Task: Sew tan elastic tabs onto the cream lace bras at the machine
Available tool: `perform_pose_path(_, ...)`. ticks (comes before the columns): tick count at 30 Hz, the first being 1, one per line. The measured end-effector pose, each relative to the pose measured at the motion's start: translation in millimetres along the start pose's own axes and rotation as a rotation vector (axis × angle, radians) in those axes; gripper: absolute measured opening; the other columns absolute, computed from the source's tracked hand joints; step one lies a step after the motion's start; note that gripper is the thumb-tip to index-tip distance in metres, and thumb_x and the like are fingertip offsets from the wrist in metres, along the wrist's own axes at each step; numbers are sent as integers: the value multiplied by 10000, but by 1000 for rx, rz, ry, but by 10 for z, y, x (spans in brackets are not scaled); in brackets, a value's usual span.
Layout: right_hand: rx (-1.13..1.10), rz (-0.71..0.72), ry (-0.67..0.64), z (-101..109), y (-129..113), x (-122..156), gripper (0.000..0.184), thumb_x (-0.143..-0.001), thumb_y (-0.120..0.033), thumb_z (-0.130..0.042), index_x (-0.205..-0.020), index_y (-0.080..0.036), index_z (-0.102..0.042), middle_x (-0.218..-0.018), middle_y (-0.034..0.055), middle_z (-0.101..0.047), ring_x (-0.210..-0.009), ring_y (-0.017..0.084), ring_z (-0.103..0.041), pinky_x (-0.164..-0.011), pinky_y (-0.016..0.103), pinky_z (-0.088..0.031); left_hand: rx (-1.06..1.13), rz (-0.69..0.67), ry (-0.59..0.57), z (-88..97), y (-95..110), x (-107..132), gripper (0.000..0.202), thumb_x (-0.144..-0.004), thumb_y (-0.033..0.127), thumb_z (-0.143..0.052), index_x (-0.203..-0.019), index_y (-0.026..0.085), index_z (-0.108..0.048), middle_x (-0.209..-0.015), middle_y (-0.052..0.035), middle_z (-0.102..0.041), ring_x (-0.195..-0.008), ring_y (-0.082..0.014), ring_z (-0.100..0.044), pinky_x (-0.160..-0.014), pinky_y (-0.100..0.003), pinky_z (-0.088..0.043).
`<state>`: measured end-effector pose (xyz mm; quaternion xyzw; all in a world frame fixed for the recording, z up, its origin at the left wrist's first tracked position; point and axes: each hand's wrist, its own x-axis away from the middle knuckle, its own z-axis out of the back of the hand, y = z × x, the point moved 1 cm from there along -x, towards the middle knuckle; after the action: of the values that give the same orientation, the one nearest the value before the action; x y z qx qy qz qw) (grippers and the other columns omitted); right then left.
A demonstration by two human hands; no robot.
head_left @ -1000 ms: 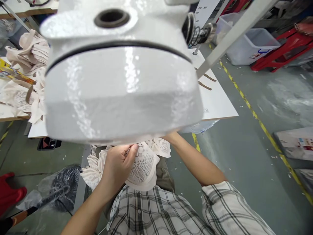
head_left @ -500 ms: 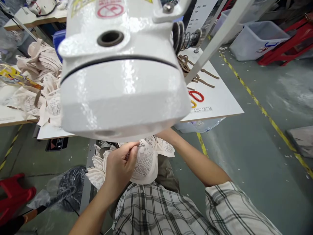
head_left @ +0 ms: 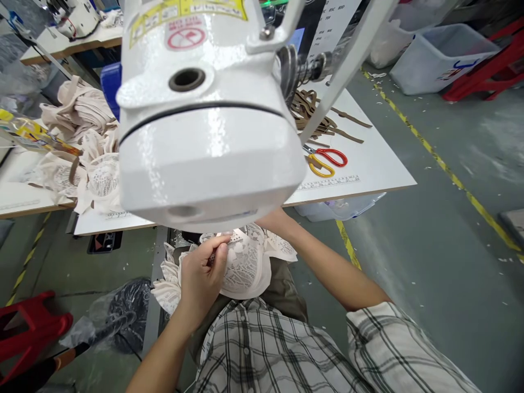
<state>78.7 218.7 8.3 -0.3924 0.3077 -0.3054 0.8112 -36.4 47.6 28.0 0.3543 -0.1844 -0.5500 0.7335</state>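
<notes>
A white lace garment piece (head_left: 245, 265) lies in my lap, just below the head of a white sewing machine (head_left: 208, 136) that fills the upper middle of the view. My left hand (head_left: 202, 275) is closed, pinching the lace's upper edge between thumb and fingers. My right forearm reaches forward under the machine head, which hides all of that hand but the wrist (head_left: 272, 217).
A white table (head_left: 368, 169) behind the machine carries red and yellow scissors (head_left: 325, 161) and brown straps (head_left: 311, 112). Piles of beige lace pieces (head_left: 82, 142) lie at the left. A red stool (head_left: 28, 333) and a plastic bag (head_left: 110, 316) sit on the floor at the lower left. A grey bin (head_left: 442, 60) stands at the upper right.
The view has drawn back and tilted up, uncovering the scissors and more of the table. My left hand keeps its pinch on the lace, shifted slightly.
</notes>
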Motion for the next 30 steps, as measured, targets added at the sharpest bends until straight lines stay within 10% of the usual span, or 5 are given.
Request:
perform_pose_path(16, -269, -27, 88, 34, 40, 135, 111, -857, -264, -579, -785, -180, -567, -916, 37, -581, -820, 169, -549, -709, 302, -421, 35, -10, 5, -39, 54, 143, 221, -955, 267, -525, -1039, 198, -718, -966, -39, -770, -788, -149, -707, -658, -220, -526)
perform_pose_path(25, -10, -114, 428, 1081, 623, -295, 182, -866, -337, -646, -841, -167, -583, -776, 12, -567, -701, 112, -508, -676, 270, -416, 53, -267, -270, -1288, 178, 311, 334, -946, 221, -484, -1248, 162, -614, -1154, -118, -712, -1083, -256, -659, -959, -426, -535)
perform_pose_path(30, 4, 58, 574, 1306, 58, -100, 204, -891, -322, -613, -1044, -188, -618, -1076, 83, -596, -831, 147, -591, -732, 315, -508, -3, -260, -301, -1507, -147, 434, 400, -898, 175, -525, -1293, 133, -570, -1352, -184, -578, -1276, -308, -529, -1059, -527, -464)
